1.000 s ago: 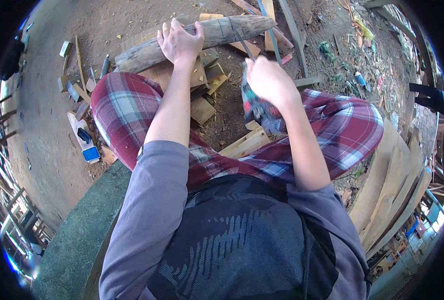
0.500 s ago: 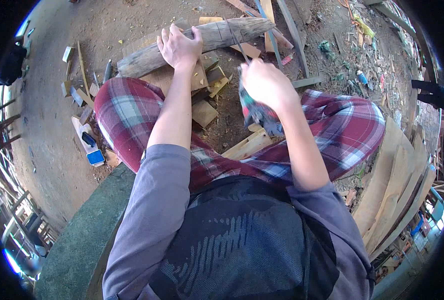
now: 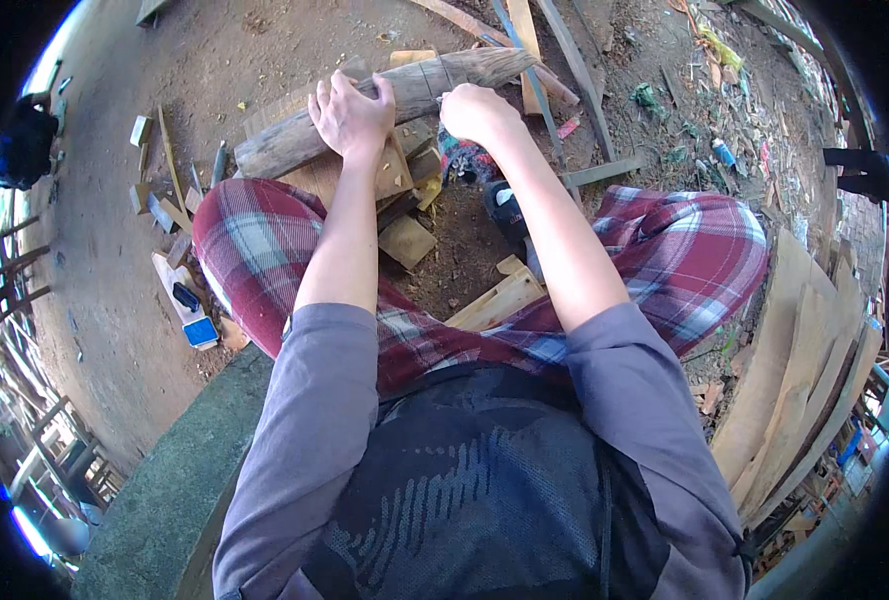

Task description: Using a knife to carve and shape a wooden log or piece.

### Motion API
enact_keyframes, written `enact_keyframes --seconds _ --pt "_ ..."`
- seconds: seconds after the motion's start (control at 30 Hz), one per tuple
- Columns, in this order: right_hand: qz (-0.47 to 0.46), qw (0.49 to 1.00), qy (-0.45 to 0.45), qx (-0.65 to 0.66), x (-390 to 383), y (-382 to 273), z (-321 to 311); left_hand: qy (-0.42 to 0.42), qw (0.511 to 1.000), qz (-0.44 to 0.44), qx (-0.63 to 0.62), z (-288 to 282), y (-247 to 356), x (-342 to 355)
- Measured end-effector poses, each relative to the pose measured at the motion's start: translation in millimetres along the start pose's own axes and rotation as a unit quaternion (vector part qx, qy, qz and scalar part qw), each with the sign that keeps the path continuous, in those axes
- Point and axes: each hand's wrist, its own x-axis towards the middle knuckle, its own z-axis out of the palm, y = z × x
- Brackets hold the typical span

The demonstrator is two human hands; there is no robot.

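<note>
A long weathered log (image 3: pixel 489 66) lies crosswise on stacked wooden blocks (image 3: pixel 406 242), with thin dark cut lines near its right part. My left hand (image 3: pixel 352 120) rests over the log, its spread fingers curled over the top and gripping it. My right hand (image 3: pixel 476 115) is closed on a saw-like tool just below the cuts; the blade is mostly hidden behind the hand. A multicoloured cloth (image 3: pixel 461 160) hangs beneath this hand. A dark sandal (image 3: pixel 504 210) shows under my right forearm.
Plaid-covered legs (image 3: pixel 689 250) frame the work. Long planks (image 3: pixel 774 370) lie at the right, a green-grey slab (image 3: pixel 154 500) at lower left. A blue-topped object (image 3: pixel 200 333) and offcuts (image 3: pixel 164 215) lie left. Scrap strips (image 3: pixel 579 80) and litter (image 3: pixel 724 155) cover ground beyond.
My right hand has moved forward and left toward the log with the tool, uncovering the sandal. My left hand stays on the log, whose right end sits slightly lower in view.
</note>
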Motion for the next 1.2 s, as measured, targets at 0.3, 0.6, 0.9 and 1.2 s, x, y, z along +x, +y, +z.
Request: enact_keyframes --seconds 0.3,0.6,0.9,1.2 --pt "-0.035 0.999 -0.028 -0.024 -131 12 -38 -0.001 1.0 -0.006 -0.023 -3 -7 2" --pt "-0.066 0.99 -0.085 -0.089 -19 11 -16 0.046 0.998 0.013 0.033 3 -9 0" --pt "-0.007 0.999 0.036 0.016 -14 0 3 0.052 0.998 0.012 0.034 6 -4 0" --pt "-0.066 0.993 0.088 0.054 -137 37 11 0.044 0.999 0.002 0.011 -4 -6 0"
